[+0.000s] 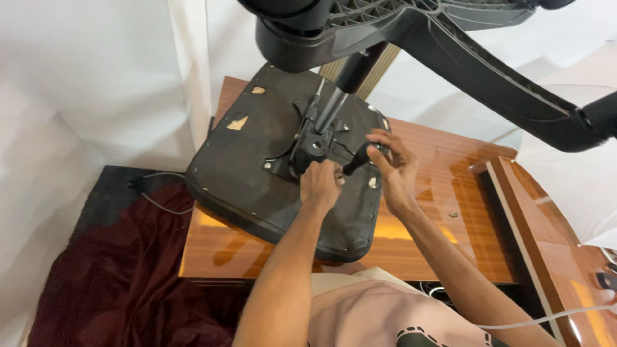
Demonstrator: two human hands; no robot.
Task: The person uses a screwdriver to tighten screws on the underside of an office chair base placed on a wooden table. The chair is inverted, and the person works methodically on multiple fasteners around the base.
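— What have we got here?

— An office chair flipped over on a glossy wooden table (463,173). The seat cushion (257,173) lies underside up, and the star base (488,71) looms above it, right up by the camera.

— And the hands?

— Both are at the black metal mechanism plate (308,144) in the middle of the seat. The left hand (321,183) is curled into a loose fist just on the near side of the plate; the fingers are tucked under, so I cannot tell whether it actually holds anything small.

— The right?

— The right hand (392,167) is wrapped around the knob end of the black lever (357,160). That is a closed grip, thumb and fingers on it.

— Which way does the lever run?

— From the right hand's grip it slants inward and slightly away, towards the plate. The left fist sits nearer the plate; the right is out at the lever's far end.

— And the gas column (337,96)?

— It rises from the plate, up and away from both hands, into the base hub.

— Any containers about?

— None that I can see, only a dark red cloth (122,283) on the floor to the left.
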